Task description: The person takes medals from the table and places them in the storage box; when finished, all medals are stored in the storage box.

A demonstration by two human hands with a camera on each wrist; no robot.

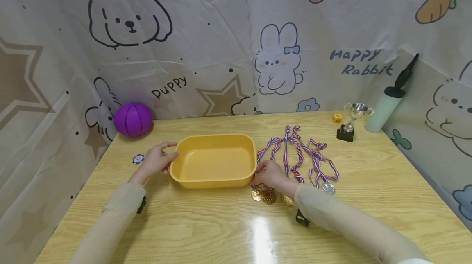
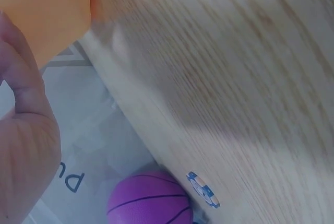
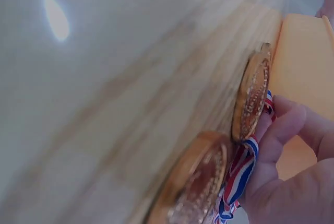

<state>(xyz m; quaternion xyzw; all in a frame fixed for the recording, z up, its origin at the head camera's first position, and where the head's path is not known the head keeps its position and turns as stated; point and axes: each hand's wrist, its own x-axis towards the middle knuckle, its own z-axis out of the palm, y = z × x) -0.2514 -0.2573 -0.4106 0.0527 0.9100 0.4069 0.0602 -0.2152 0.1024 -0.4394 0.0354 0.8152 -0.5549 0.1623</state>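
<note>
An empty yellow plastic basin (image 1: 214, 183) sits mid-table, its long side facing me. My left hand (image 1: 156, 158) grips its left end, thumb at the rim. In the left wrist view, fingers (image 2: 21, 72) lie along the basin's side (image 2: 47, 10). At the front right corner, my right hand (image 1: 273, 175) holds the basin between thumb and fingers. Under and beside that hand lie medals with striped ribbons: a gold medal (image 1: 257, 194), a bronze-toned medal (image 1: 269, 197) and another gold medal (image 1: 287, 200). Two medals (image 3: 253, 96) show close to the right fingers in the right wrist view.
A silver medal (image 1: 327, 188) lies farther right, with tangled ribbons (image 1: 295, 149) behind. At the back right stand a trophy cup (image 1: 348, 127), a yellow cube (image 1: 337, 118) and a green hand pump (image 1: 383, 110). A purple ball (image 1: 133, 119) and a poker chip (image 1: 138, 159) are left.
</note>
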